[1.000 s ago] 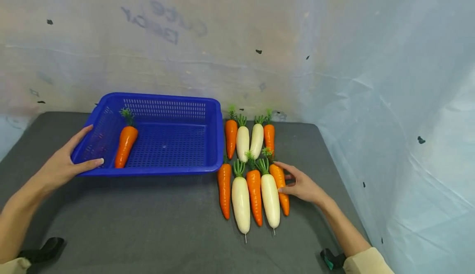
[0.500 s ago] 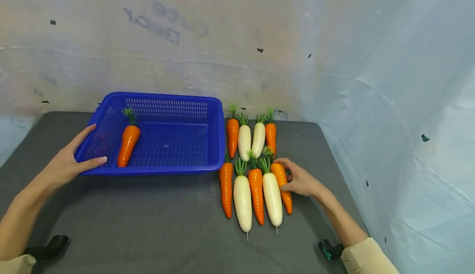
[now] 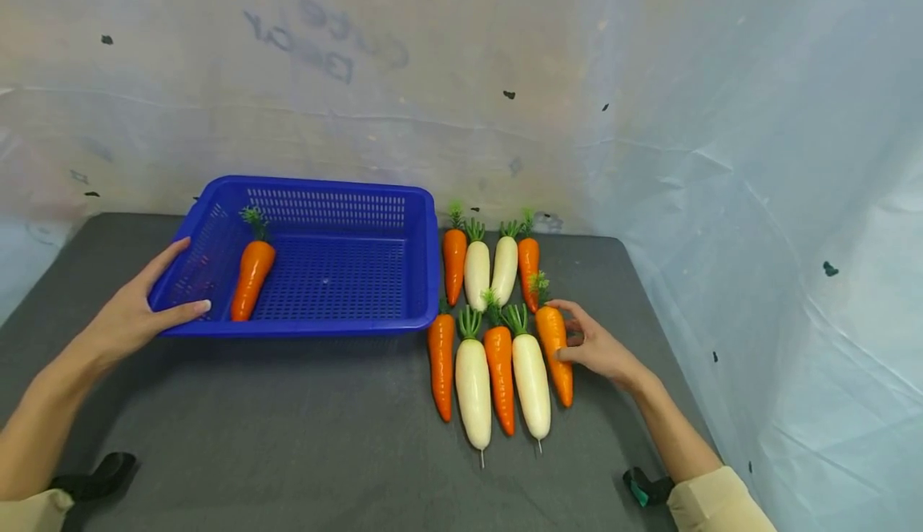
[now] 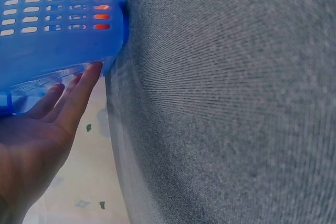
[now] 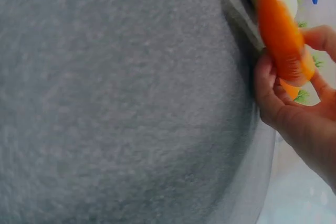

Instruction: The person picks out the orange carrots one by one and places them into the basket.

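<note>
Orange carrot [image 3: 550,336] is pinched by the right hand [image 3: 597,349], blue basket [image 3: 310,328] is gripped by the left hand [image 3: 135,317]; carrot best raised clear of neighbouring white radish [image 3: 531,388].

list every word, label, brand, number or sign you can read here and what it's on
"Cute Bear": faint, mirrored lettering on the pale sheet behind the table.
Its other small marks: too small or blurred to read.
No readable text on the basket, carrots or white radishes.

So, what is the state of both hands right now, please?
Left hand: gripping the blue basket.
Right hand: holding an orange carrot.
</note>
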A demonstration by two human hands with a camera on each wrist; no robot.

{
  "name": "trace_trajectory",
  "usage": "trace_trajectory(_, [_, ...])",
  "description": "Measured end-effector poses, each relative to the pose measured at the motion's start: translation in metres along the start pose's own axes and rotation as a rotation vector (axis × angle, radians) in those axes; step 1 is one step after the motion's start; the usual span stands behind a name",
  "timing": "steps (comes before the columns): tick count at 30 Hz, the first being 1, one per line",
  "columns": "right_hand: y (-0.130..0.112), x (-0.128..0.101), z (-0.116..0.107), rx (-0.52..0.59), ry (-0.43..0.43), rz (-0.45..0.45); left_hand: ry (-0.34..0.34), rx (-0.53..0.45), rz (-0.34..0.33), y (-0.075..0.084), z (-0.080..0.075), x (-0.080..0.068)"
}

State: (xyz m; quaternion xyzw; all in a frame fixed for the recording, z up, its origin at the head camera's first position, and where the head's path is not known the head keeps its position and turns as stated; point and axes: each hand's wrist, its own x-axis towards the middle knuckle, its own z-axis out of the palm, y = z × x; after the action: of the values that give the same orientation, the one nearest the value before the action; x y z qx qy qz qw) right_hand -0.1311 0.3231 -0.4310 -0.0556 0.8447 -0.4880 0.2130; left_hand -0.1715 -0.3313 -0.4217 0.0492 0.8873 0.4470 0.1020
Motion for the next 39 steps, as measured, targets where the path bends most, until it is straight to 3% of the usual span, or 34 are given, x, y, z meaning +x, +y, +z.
trace_trajectory(10, [-0.007, -0.002, -0.004, 0.132, 0.080, -0.019, 0.010, 0.005, 0.010, 0.000, -0.001, -0.001])
trace_trajectory(17, [-0.025, 0.001, -0.008, 0.219, 0.061, -0.055, 0.018, 0.014, 0.000, 0.000, 0.000, 0.000])
trace_trajectory(33, [-0.069, 0.015, -0.005, 0.152, 0.052, -0.092, -0.003, 0.032, -0.007, -0.002, -0.001, 0.003])
trace_trajectory(39, [-0.087, 0.025, -0.002, 0.198, 0.017, -0.129, -0.044, -0.016, 0.007, -0.003, -0.004, 0.000])
